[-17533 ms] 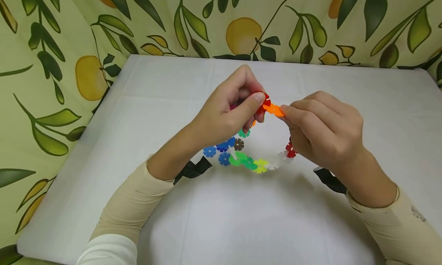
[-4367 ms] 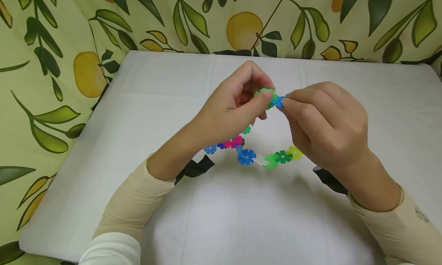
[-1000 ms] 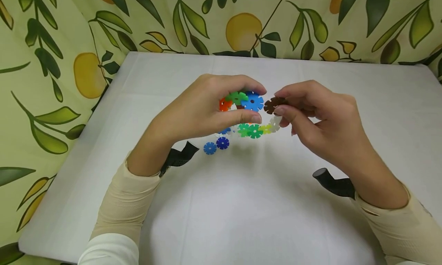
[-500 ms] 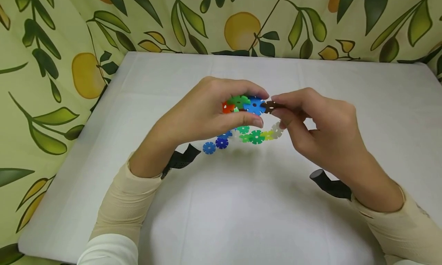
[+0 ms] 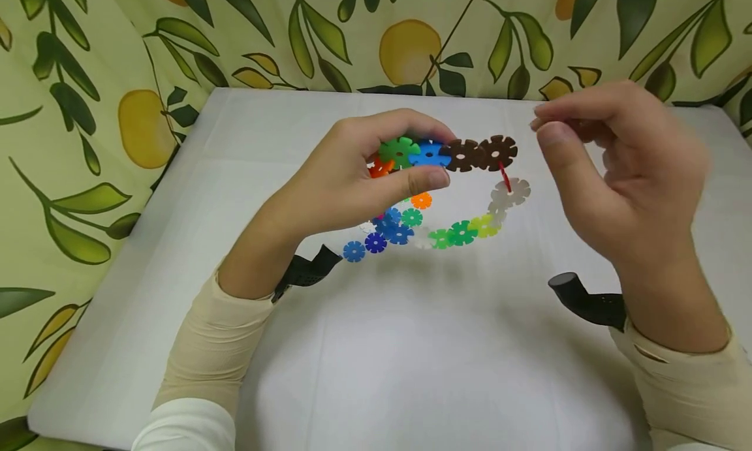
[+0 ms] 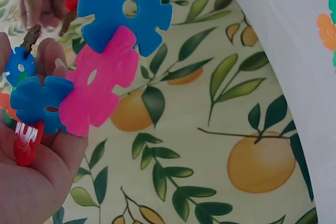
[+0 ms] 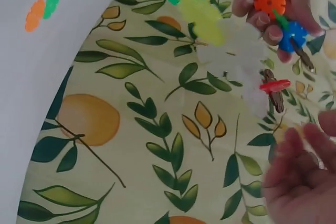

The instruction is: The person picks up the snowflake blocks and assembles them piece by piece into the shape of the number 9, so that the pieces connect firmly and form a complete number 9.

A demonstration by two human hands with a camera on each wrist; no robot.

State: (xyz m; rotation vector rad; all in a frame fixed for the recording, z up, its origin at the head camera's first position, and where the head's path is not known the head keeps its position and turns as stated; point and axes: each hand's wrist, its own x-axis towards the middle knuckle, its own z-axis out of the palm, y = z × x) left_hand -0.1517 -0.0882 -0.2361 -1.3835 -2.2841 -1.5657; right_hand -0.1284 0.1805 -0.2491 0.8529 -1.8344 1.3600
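Note:
My left hand (image 5: 346, 183) holds a chain of slotted plastic snowflake discs between thumb and curled fingers, raised above the table. The green disc (image 5: 399, 152) and blue disc (image 5: 429, 155) show in its grip. Past the blue one is a brown disc (image 5: 464, 156); a second brown disc (image 5: 498, 153) joins a red disc seen edge-on (image 5: 505, 178) and whitish discs (image 5: 510, 195). The right wrist view shows a gap between those two brown discs. A pink disc (image 6: 97, 82) hangs near the left palm. My right hand (image 5: 634, 170) is apart from the chain, loosely bent, holding nothing.
On the white table (image 5: 352, 373) lie loose discs: a light blue disc (image 5: 354, 251), a dark blue disc (image 5: 376, 243), a teal disc (image 5: 412, 217) and an orange disc (image 5: 421, 200). A leaf-and-fruit patterned cloth (image 5: 411, 46) hangs behind the table. Black mounts (image 5: 587, 301) stick out from both wrists.
The brown disc was brought to the blue disc and now stays attached there. My right hand has let go and moved up and right. The left hand has risen slightly, still holding the chain.

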